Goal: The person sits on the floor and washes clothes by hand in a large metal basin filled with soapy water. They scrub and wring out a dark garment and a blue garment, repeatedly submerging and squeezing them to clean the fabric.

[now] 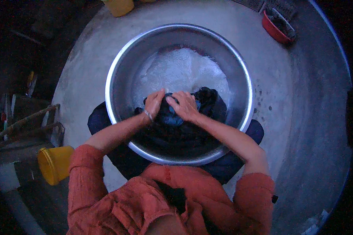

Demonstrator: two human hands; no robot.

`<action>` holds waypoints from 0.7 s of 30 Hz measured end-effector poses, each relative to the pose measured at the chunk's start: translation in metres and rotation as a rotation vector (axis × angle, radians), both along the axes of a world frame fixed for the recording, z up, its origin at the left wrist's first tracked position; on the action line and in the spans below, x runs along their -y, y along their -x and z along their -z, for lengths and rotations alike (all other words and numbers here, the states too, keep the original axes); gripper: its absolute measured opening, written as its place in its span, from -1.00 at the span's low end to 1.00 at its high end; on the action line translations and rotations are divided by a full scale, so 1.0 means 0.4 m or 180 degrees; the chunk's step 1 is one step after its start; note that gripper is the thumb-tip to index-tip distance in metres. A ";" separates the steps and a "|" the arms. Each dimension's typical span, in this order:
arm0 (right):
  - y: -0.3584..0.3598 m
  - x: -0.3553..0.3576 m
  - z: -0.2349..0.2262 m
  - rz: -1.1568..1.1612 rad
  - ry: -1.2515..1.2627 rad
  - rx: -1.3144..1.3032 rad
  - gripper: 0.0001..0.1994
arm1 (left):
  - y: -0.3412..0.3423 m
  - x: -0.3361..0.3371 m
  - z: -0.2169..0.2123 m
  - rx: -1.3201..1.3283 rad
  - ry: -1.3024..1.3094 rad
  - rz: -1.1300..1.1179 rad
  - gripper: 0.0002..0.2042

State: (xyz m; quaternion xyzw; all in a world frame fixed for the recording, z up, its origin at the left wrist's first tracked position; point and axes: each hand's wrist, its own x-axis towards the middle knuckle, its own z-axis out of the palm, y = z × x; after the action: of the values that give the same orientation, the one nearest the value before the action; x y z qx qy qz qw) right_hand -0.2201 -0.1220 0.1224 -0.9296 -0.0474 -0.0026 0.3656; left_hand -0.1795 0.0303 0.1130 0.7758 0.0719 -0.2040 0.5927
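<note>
A large steel basin (117,62) stands on the concrete floor in front of me, with white soapy foam (180,70) in its far half. A dark blue wet garment (200,113) lies bunched in the near half. My left hand (154,102) and my right hand (184,105) are pressed together on top of the cloth, both gripping a fold of it. A thin bracelet circles my left wrist. My orange sleeves are pushed up past the elbows.
A yellow bucket (54,163) lies on its side at the lower left beside wooden planks (23,125). A red tub (276,29) sits at the upper right, and another yellow container (119,7) at the top. Bare concrete floor (302,117) surrounds the basin.
</note>
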 end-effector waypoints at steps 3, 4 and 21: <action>0.127 -0.052 -0.040 0.0134 0.0001 0.0732 -0.73 | 0.155 0.002 -0.054 0.0418 0.0078 0.0088 -0.60; 0.150 -0.066 -0.035 0.0173 0.0022 0.0956 -0.73 | 0.195 -0.006 0.018 0.1563 -0.0683 0.0430 -0.61; -0.204 0.167 0.062 0.0917 0.1483 -0.0771 -0.39 | -0.282 0.173 0.113 0.0310 -0.0900 0.2277 -0.57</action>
State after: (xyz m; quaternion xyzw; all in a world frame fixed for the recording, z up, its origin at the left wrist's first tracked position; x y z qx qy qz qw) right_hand -0.1384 -0.1889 0.0975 -0.9791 0.1297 0.0673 0.1414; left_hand -0.0667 -0.0389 0.0679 0.8348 -0.2040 -0.3489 0.3739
